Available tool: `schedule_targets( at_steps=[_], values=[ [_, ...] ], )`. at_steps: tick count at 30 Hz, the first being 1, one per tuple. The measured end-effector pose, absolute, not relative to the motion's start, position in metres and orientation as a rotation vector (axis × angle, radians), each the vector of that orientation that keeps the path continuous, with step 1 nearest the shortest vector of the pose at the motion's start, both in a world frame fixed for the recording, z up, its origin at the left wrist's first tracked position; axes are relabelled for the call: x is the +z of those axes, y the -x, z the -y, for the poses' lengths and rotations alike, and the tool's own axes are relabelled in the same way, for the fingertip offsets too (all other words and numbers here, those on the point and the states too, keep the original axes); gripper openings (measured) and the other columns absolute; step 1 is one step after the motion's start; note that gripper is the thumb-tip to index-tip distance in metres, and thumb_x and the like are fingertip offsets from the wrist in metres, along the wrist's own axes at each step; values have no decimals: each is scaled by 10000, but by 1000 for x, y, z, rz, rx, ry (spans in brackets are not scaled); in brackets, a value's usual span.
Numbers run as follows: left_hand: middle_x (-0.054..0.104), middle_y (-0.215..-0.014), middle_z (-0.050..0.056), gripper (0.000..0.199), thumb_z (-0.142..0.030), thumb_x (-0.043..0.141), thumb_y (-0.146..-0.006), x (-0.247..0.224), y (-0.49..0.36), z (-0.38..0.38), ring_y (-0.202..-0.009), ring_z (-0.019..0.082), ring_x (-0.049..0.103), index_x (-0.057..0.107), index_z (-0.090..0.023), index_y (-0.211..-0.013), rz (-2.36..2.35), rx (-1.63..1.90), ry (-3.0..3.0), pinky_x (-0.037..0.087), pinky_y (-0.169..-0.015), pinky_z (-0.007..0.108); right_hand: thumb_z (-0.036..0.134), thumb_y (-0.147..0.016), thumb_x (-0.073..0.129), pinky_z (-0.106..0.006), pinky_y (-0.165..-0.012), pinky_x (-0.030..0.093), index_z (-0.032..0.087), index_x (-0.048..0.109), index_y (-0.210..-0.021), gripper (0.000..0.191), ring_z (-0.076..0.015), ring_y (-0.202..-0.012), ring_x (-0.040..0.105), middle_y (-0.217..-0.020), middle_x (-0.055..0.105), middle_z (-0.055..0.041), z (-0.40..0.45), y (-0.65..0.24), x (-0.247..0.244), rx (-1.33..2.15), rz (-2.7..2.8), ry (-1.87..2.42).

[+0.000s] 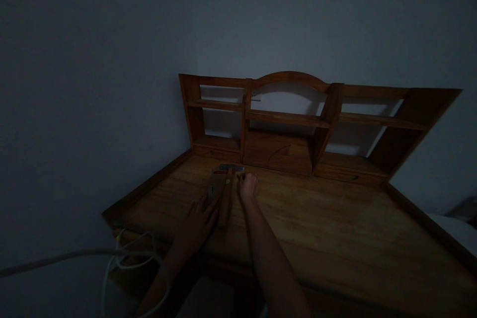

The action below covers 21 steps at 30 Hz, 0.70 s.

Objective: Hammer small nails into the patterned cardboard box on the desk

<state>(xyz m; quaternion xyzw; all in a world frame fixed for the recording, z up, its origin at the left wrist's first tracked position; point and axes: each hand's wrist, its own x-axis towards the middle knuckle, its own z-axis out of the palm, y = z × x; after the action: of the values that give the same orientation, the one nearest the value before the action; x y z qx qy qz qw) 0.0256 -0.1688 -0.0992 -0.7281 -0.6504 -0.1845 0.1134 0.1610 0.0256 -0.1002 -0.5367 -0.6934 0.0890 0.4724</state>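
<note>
A hammer [225, 203] lies on the wooden desk, its metal head toward the shelves and its wooden handle pointing toward me. My left hand [201, 216] rests left of the handle with fingers stretched out, touching the near end of a flat brownish piece [218, 179] that looks like cardboard. A small dark mark or thin object shows on that piece; the dim light hides what it is. To the right of the hammer head, my right hand [248, 185] is closed low over the desk. Whatever its fingers hold, if anything, cannot be made out.
A wooden shelf unit [286, 118] with open compartments stands along the back of the desk [328, 218]. White cables [130, 253] loop at the front left, crossing before my left forearm. Walls rise behind and at left. The room is dim.
</note>
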Motion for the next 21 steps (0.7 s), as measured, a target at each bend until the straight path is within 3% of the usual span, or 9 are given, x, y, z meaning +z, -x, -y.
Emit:
schedule_targets(
  at_steps=[4,14,18,21],
  values=[
    [329,-1510,51,478,-322,279,-982,-97,-27,169,-1406,218,236,294,-273,-1457,1929,-561,2111,282,-1105,471,165,-789,580,-330,-759,440,181,706,-685,164,-254,-891,603,-778,684,-148,-26,-161,-99,246,1729,1327],
    [335,-1506,51,487,-297,307,-970,-104,-24,166,-1392,233,265,304,-280,-1457,1915,-548,2109,301,-1098,465,114,-780,547,-406,-864,408,169,699,-700,179,-305,-985,572,-852,676,-182,-22,-164,-93,385,1722,1277],
    [350,-1502,5,441,-275,295,-970,-105,-22,167,-1420,229,195,420,-294,-1393,1840,-460,2185,283,-1110,483,161,-840,480,-425,-961,365,158,705,-867,227,-284,-1093,529,-999,663,-178,-22,-161,-85,457,1691,1158],
    [339,-1508,-15,422,-237,308,-961,-108,-19,166,-1433,244,150,499,-297,-1332,1827,-415,2179,271,-1115,497,177,-849,468,-362,-934,418,166,695,-977,261,-218,-1048,572,-1041,676,-116,-23,-150,-81,576,1748,987]
  ],
)
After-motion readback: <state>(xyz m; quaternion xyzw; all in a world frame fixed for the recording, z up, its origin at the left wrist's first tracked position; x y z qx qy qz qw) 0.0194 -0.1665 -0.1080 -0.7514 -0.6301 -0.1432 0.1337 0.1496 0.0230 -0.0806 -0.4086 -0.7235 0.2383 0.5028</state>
